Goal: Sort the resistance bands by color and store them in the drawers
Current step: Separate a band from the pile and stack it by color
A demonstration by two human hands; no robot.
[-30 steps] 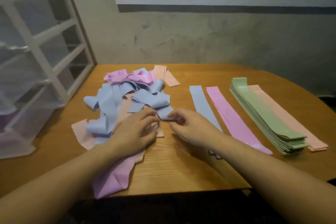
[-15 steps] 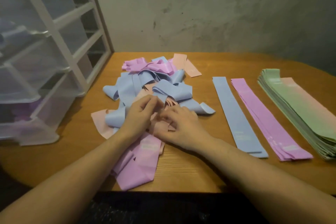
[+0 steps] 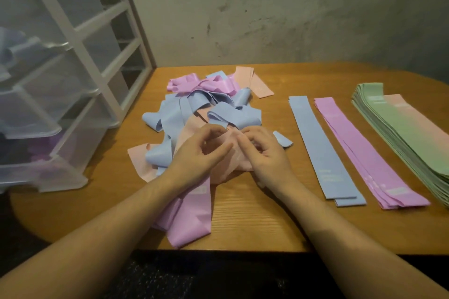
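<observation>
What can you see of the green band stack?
The green band stack is a thick pile of flat, matte, rubbery-looking strips, edges roughly aligned, lying flat on the table at far right, running diagonally away from the person. A peach band lies against its right side; how they overlap is unclear. The frame edge crops its near end. Neither hand touches it.
</observation>
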